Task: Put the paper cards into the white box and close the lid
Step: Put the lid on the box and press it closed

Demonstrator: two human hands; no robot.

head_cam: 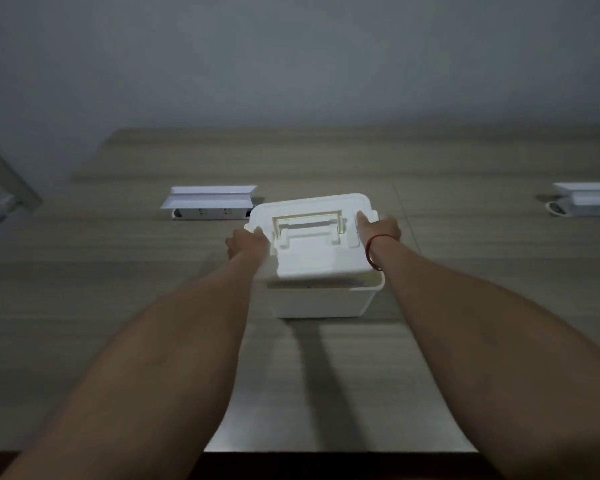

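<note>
The lid (309, 237), gripped by my left hand (246, 244) and right hand (378, 230), could seat crooked on the white box (326, 301).

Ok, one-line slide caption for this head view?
Both hands, left hand and right hand, hold the white lid tilted over the open white box on a wooden table.

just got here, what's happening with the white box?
A person holds the lid by its two short ends, left hand on one, right hand on the other. It sits tilted over the white box on the wooden table, near edge raised with a gap showing, so not closed yet. No cards are visible.
</note>
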